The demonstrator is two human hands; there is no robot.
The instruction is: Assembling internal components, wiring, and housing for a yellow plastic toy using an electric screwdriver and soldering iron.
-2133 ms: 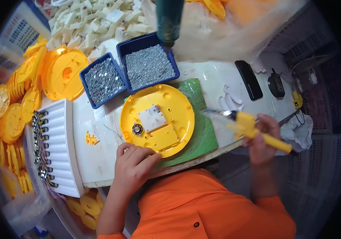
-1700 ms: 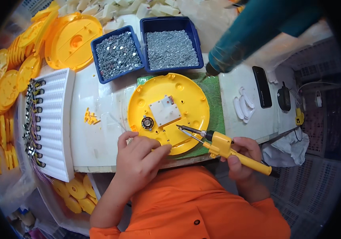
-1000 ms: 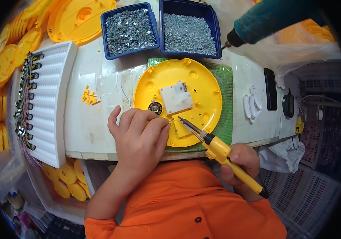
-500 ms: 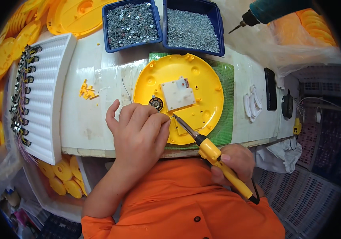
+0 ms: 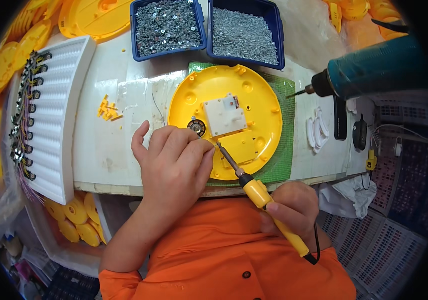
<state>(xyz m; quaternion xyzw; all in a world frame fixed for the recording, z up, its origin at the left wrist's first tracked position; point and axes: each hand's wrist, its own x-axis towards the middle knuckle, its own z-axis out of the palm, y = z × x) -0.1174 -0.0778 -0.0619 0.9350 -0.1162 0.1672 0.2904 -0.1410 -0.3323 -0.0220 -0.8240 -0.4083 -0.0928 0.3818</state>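
A round yellow plastic casing [image 5: 266, 110] lies open side up on a green mat [image 5: 287, 145]. In it sit a white box-shaped module [image 5: 219, 117] and a small round black speaker [image 5: 196, 127]. My left hand [image 5: 174, 155] rests over the casing's near left edge, thumb and fingertips pinched together. A thin grey strand of solder wire [image 5: 159, 110] runs in behind its knuckles; the pinched end is mostly hidden. In my right hand [image 5: 294, 210] is a yellow soldering iron [image 5: 257, 193], gripped by its handle. The iron's tip touches or nearly touches the left fingertips' spot.
A teal power screwdriver [image 5: 374, 67] hangs at the right, its bit over the mat's edge. Blue bins of washers [image 5: 166, 30] and screws [image 5: 244, 35] stand behind. A white foam tray [image 5: 59, 115] with wired speakers lies left, near small yellow pieces [image 5: 108, 109].
The hanging screwdriver has swung down and further into view at the right. My right hand and the iron's handle have shifted slightly left and down; the left hand stays pinched in place.
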